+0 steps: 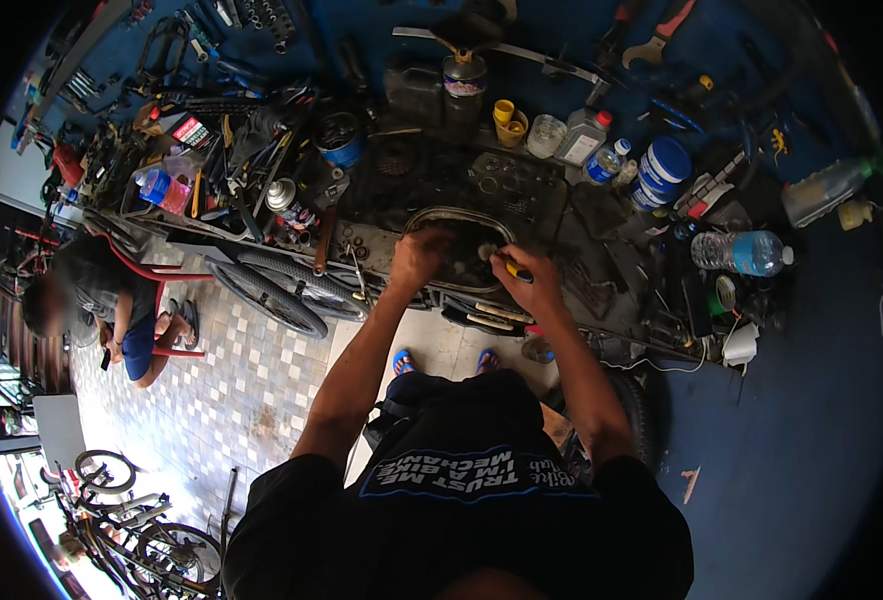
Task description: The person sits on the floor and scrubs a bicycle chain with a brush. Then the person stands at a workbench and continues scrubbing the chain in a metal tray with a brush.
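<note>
On the workbench before me lies a dark tray with a pale metal rim [458, 211]. My left hand [418, 256] is over the tray's left side, fingers bent inward; they are dark and blurred, and whether they hold something cannot be made out. At the right side of the tray, my right hand [533, 284] is closed around a brush [520, 272] with a yellow and black handle. Its pale tuft points left over the tray. The dark inside of the tray shows little detail.
A spray can [283, 196] and an orange-handled tool [324, 240] lie left of the tray. Bottles, yellow cups [508, 122] and a blue-white tub [664, 165] line the back. Bicycle wheels [271, 295] lean below the bench. Another person [111, 290] sits at the left.
</note>
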The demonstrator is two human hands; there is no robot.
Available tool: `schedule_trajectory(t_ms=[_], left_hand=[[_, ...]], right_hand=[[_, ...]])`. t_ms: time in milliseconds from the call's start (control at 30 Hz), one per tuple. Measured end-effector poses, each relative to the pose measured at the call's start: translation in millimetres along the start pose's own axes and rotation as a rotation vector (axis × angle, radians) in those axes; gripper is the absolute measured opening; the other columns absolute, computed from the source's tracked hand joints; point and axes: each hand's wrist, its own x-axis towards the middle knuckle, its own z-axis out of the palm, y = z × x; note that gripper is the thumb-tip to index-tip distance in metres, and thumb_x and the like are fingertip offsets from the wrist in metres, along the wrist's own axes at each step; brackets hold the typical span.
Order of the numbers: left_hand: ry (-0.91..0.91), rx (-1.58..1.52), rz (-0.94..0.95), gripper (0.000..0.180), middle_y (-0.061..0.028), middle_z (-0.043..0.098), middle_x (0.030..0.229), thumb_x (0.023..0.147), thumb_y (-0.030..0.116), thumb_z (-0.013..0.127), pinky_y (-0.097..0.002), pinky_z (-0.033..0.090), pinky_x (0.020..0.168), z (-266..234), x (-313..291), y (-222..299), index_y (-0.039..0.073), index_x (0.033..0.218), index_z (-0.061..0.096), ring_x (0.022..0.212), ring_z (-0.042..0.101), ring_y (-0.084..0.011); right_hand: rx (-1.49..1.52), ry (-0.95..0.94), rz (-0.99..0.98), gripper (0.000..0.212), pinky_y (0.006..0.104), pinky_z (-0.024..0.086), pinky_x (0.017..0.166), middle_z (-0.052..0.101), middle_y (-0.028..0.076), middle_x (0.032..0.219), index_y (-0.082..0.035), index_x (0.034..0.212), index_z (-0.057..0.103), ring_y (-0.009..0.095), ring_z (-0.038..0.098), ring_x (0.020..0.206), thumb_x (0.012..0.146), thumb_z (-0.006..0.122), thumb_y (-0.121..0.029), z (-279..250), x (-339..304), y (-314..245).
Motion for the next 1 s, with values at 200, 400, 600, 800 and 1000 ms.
schedule_trajectory(t_ms=[200, 400, 600, 800, 1000], left_hand=[[0.084, -0.105, -0.006, 0.021, -0.014, 0.079, 0.089, 0.094, 0.009, 0.069, -0.0352, 0.061, 0.074, 5.0, -4.7, -11.1, 0.008, 0.113, 0.079, 0.083, 0.079, -0.0225], [0.117, -0.232, -0.083, 0.027, -0.0142, 0.079, 0.088, 0.096, 0.007, 0.069, -0.0336, 0.061, 0.066, 8.8, -3.3, -24.5, 0.0, 0.121, 0.073, 0.076, 0.079, -0.0193], [0.104, -0.283, -0.191, 0.029, -0.0131, 0.079, 0.091, 0.096, 0.004, 0.065, -0.0321, 0.063, 0.067, 9.3, -2.5, -8.6, -0.002, 0.124, 0.07, 0.081, 0.079, -0.0204], [0.177, -0.409, -0.074, 0.031, -0.0138, 0.08, 0.097, 0.095, 0.002, 0.063, -0.0312, 0.061, 0.071, 12.7, -6.0, -2.5, -0.002, 0.126, 0.07, 0.087, 0.077, -0.0165], [0.191, -0.393, -0.084, 0.032, -0.0119, 0.077, 0.105, 0.101, 0.003, 0.061, -0.0302, 0.061, 0.083, 15.1, -4.9, 8.6, -0.004, 0.132, 0.067, 0.096, 0.072, -0.0135]], right_hand=[[-0.147, -0.077, -0.006, 0.021, 0.0416, 0.054, 0.067, 0.073, 0.014, 0.085, -0.007, 0.097, 0.073, 0.033, 0.072, 0.075, 0.094, 0.077, -0.027, -1.3, -6.6, 4.0], [-0.012, -0.039, 0.14, 0.025, 0.0365, 0.052, 0.068, 0.073, 0.012, 0.083, -0.007, 0.1, 0.072, 0.026, 0.073, 0.077, 0.097, 0.075, -0.031, 5.2, -0.1, -7.0], [0.351, 0.028, 0.226, 0.032, 0.0312, 0.05, 0.065, 0.068, 0.008, 0.074, -0.004, 0.094, 0.066, 0.016, 0.065, 0.069, 0.101, 0.072, -0.035, 24.6, 21.2, -42.0], [0.129, 0.118, 0.17, 0.033, 0.0312, 0.048, 0.061, 0.063, 0.007, 0.07, -0.003, 0.088, 0.06, 0.014, 0.057, 0.064, 0.104, 0.068, -0.031, 40.8, 26.2, -25.1], [0.388, 0.047, 0.349, 0.03, 0.0322, 0.05, 0.066, 0.065, 0.007, 0.072, -0.004, 0.089, 0.061, 0.014, 0.063, 0.068, 0.105, 0.065, -0.029, 42.4, 28.3, -31.7]])
